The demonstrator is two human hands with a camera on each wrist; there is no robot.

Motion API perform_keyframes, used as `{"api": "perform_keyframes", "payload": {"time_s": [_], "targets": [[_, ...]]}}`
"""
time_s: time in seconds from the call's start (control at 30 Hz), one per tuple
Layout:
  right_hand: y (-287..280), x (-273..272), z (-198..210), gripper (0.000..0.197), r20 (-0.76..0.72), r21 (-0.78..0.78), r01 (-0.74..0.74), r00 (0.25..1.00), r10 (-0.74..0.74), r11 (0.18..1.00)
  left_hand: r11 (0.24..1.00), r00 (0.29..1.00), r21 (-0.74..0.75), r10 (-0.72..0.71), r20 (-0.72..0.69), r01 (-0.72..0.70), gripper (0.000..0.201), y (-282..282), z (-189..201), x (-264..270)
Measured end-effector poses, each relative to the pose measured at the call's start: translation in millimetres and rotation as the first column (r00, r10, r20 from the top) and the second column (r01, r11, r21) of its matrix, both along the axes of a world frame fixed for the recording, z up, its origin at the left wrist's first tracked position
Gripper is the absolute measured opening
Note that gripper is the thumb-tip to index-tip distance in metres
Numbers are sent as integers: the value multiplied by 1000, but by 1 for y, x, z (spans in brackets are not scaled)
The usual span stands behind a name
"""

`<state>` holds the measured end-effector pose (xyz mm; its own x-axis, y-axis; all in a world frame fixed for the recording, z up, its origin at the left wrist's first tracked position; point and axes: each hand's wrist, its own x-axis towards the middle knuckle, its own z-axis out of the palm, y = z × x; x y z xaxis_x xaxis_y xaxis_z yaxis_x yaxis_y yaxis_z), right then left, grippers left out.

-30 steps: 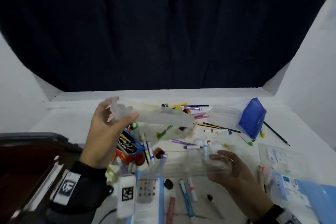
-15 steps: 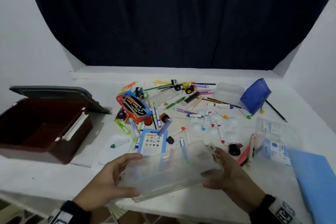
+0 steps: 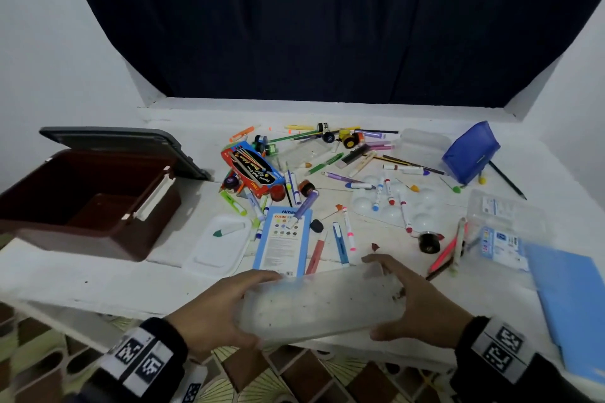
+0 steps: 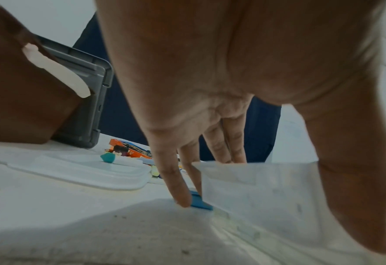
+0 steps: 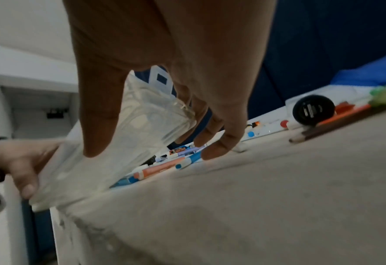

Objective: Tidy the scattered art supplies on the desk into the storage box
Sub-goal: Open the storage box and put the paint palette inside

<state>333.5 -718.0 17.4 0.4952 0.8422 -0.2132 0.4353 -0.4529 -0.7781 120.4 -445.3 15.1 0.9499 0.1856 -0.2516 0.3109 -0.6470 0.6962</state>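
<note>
Lowered to the desk edge, clear case point(image 3: 322, 303) lies crosswise, left hand point(image 3: 212, 314) and right hand point(image 3: 422, 307) gripping its ends.

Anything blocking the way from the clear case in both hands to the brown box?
Nothing visible. The clear case, held by the left hand and right hand, is at the desk's near edge; the brown box sits far left, lid open, with bare desk between.
</note>
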Motion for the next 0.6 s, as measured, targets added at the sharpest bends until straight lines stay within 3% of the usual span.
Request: {"api": "perform_keyframes", "payload": {"time_s": [0.2, 0.33, 0.6], "targets": [[6, -5, -5, 93, 272, -129, -16, 961, 51, 992, 991, 998, 127, -53, 21, 50, 98, -4, -14, 0], [3, -12, -3, 99, 339, -158, -79, 932, 129, 984, 969, 995, 231, -93, 28, 84, 95, -2, -14, -1], [14, -18, 3, 97, 479, -300, -155, 829, 289, 941, 963, 999, 267, -41, 13, 36, 94, 7, -10, -8]]}}
